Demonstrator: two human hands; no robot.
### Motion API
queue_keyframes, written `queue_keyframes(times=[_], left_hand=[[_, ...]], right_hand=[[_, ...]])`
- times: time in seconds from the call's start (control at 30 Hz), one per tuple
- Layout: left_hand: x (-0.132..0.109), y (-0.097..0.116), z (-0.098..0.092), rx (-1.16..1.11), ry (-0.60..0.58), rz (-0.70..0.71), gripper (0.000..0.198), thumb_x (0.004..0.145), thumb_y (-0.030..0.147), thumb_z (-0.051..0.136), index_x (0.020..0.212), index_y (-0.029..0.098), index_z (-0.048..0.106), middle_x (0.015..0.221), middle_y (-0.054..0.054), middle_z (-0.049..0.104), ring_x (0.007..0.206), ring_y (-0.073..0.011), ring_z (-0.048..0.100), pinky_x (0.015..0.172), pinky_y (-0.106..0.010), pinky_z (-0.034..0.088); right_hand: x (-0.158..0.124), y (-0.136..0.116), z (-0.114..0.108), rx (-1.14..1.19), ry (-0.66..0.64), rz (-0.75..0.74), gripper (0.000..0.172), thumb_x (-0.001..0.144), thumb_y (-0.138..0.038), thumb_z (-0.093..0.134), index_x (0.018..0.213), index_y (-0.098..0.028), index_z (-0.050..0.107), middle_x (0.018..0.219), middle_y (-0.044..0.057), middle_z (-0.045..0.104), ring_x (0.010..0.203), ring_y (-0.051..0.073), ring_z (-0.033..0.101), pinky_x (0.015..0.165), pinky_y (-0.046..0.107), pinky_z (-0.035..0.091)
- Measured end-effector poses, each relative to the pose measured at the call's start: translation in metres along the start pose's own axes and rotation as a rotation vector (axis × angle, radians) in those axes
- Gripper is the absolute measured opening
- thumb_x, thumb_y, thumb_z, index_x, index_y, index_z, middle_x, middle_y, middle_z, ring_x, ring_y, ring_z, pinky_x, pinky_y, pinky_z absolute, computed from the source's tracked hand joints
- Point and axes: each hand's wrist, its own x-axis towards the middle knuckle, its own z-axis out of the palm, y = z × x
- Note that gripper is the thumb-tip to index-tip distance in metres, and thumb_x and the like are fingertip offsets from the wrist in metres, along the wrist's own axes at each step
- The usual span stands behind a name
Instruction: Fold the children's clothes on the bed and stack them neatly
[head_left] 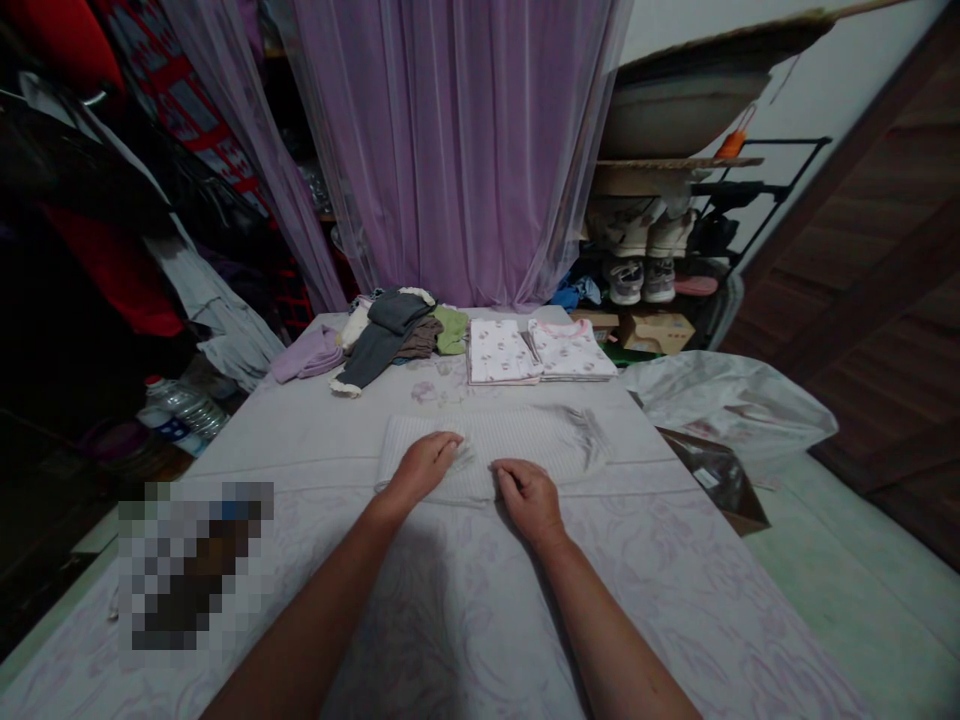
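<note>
A white ribbed knit garment [495,445], soft, light and best taken by its folded edge, is lying on the patterned bedspread [465,620], the left hand [424,468] and right hand [530,500] pressing on it unclenched, below folded printed clothes [502,352].

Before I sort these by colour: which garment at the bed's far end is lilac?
The crumpled lilac garment at the row's left end; the others are dark grey, brown, green or white with a print.
</note>
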Motion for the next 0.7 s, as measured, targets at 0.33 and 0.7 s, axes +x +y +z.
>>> queue_keyframes(times=[0.33,0.7], left_hand=[[-0.025,-0.032,-0.004,0.469,-0.113,-0.039,0.057,0.093,0.055,0.043,0.146,0.033,0.041,0.158,-0.007,0.032,0.146,-0.0312,0.024,0.117,-0.057,0.015],[-0.023,-0.037,0.001,0.398,-0.106,-0.06,0.051,0.096,0.052,0.037,0.143,0.033,0.045,0.156,-0.006,0.035,0.146,-0.0283,0.025,0.117,-0.056,0.014]], right_hand=[[-0.003,0.003,0.001,-0.083,-0.015,-0.042,0.027,0.089,-0.026,0.046,0.091,-0.023,0.073,0.09,0.005,0.076,0.086,0.02,0.07,0.084,0.036,0.051],[0.008,-0.052,0.015,-0.352,-0.387,-0.284,0.056,0.096,-0.041,0.044,0.145,-0.015,0.042,0.15,0.015,0.042,0.142,0.027,0.033,0.116,0.055,0.019]])
